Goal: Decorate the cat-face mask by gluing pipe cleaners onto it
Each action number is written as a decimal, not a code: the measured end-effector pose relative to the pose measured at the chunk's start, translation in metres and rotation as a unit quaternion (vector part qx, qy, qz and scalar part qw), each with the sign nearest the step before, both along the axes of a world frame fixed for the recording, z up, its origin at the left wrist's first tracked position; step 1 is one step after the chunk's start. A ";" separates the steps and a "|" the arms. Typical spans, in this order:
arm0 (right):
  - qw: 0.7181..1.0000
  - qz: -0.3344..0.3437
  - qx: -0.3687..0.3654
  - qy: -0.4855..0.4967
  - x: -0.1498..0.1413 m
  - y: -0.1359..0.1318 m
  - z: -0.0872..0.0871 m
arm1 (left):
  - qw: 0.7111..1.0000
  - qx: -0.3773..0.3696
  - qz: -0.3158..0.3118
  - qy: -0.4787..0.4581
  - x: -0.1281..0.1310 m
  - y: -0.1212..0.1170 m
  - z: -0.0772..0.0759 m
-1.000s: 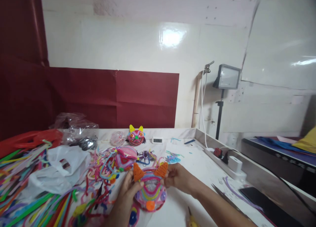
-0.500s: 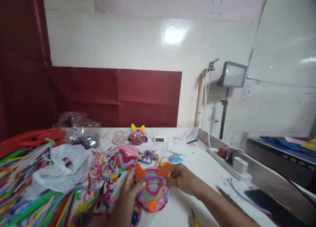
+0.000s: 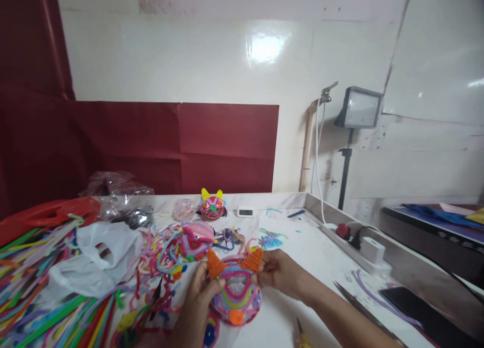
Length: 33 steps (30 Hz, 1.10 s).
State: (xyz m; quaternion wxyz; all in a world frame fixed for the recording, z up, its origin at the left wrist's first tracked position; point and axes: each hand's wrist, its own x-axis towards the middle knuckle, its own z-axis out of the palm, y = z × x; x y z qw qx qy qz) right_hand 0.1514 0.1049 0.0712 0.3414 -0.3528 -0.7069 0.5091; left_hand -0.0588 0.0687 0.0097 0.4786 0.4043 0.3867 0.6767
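While our left hand (image 3: 200,288) pinched one edge of the cat-faced craft (image 3: 239,303) over the counter (image 3: 278,322), our right hand (image 3: 275,270) seemed to pinch the opposite edge beside an orange ear (image 3: 252,260), its grip partly hidden. We judged light, even pressure from both sides best, sparing the ears from bending.

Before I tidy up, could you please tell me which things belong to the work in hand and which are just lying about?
Likely belonging:
orange-eared craft face
coloured strips
yellow-handled tool

Probably lying about:
black phone
small display
white charger
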 end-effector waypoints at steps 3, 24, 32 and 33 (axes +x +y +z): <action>1.000 -0.004 -0.005 -0.010 0.000 0.002 -0.002 | 1.000 0.011 0.002 -0.001 -0.001 0.000 0.000; 1.000 -0.002 -0.007 -0.023 0.001 0.002 0.001 | 0.998 0.010 -0.018 -0.052 0.006 -0.018 0.019; 1.000 0.013 -0.003 -0.026 0.002 0.000 0.003 | 0.999 -0.005 -0.030 -0.041 0.006 -0.020 0.022; 1.000 0.013 -0.001 -0.028 0.002 0.001 0.002 | 0.999 -0.003 -0.026 -0.046 0.006 -0.020 0.022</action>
